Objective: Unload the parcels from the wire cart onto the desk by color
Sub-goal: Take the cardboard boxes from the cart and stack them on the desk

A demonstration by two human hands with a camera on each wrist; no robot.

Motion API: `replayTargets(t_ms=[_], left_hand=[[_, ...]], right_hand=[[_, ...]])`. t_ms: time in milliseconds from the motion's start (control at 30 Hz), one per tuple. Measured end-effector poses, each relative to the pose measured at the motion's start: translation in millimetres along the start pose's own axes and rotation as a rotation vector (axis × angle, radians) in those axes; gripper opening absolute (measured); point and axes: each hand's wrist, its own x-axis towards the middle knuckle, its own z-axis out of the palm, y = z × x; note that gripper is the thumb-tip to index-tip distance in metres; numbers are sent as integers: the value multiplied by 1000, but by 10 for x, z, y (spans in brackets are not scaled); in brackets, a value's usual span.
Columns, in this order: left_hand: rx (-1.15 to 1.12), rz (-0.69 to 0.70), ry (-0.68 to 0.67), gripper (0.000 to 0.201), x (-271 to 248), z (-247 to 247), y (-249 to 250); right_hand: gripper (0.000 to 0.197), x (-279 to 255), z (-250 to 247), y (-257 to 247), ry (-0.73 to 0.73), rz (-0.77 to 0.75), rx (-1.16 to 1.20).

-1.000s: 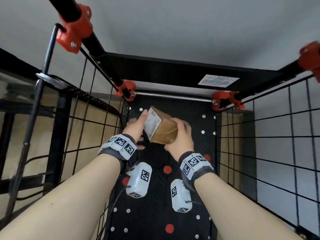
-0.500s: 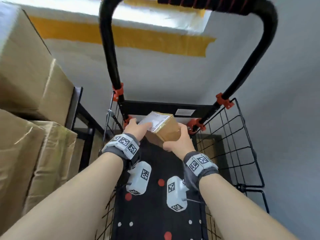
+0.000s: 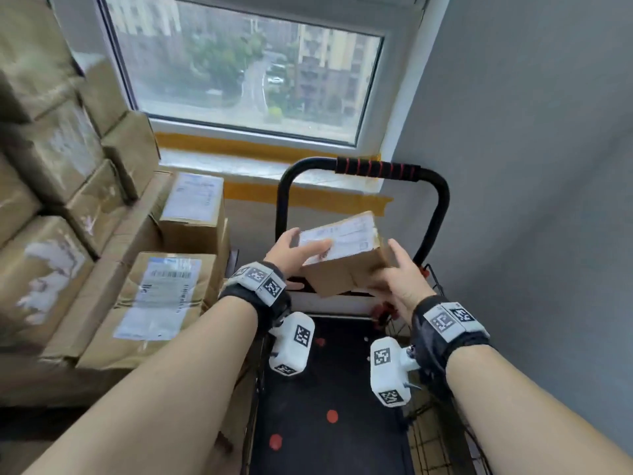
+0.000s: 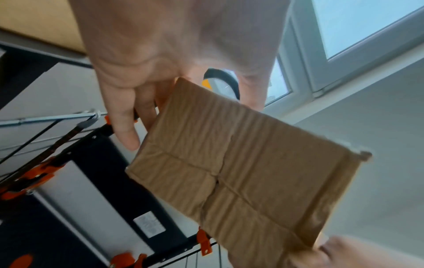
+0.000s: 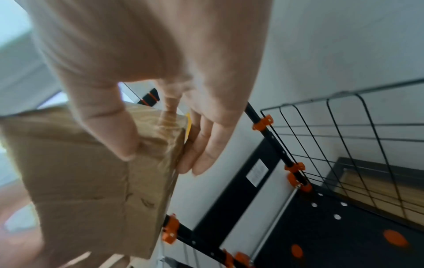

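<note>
Near the centre of the head view, a brown cardboard parcel [image 3: 346,260] with a white label on top is held in the air above the far end of the wire cart [image 3: 426,437], in front of its black handle [image 3: 373,169]. The left hand [image 3: 291,252] grips its left end, thumb across the label; the right hand [image 3: 399,279] clasps the lower right corner, thumb on one face and fingers on the adjoining one, as the right wrist view shows. No desk is in view. To carry it well, both hands should likely keep supporting opposite ends, level the tilted box, and clear the handle before turning toward the desk's brown group.
</note>
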Motion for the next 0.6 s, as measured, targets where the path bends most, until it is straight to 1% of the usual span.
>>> replayTargets(t_ms=[33,67,167,200,267,333,467,500,600], left_hand=[[24,23,-9,97,-101,-54,74],[43,39,-8,95,-190,-115,141],[10,117,68,54,-480,-282,358],[3,139,106,47,-570,-343,415],[20,156,179,44,-742,-479,502],[28,162,245,38,-937,-624,552],[34,140,306,33,-1233,-908,545],[35,136,321,33,-1300,-968,521],[55,123,398,32,-1456,-1168,381]], right_hand=[[81,-26,42,-80,13,-17,18],[78,-20,88,-142,15,-35,32],[77,-34,287,-337,32,-119,62],[77,-46,361,-404,46,-153,62],[70,-139,530,-558,36,-186,95],[64,-215,701,-663,-10,-190,106],[62,-394,1125,-764,-101,-154,13],[58,-456,1244,-784,-137,-146,-29],[34,-640,1596,-828,-298,-101,-92]])
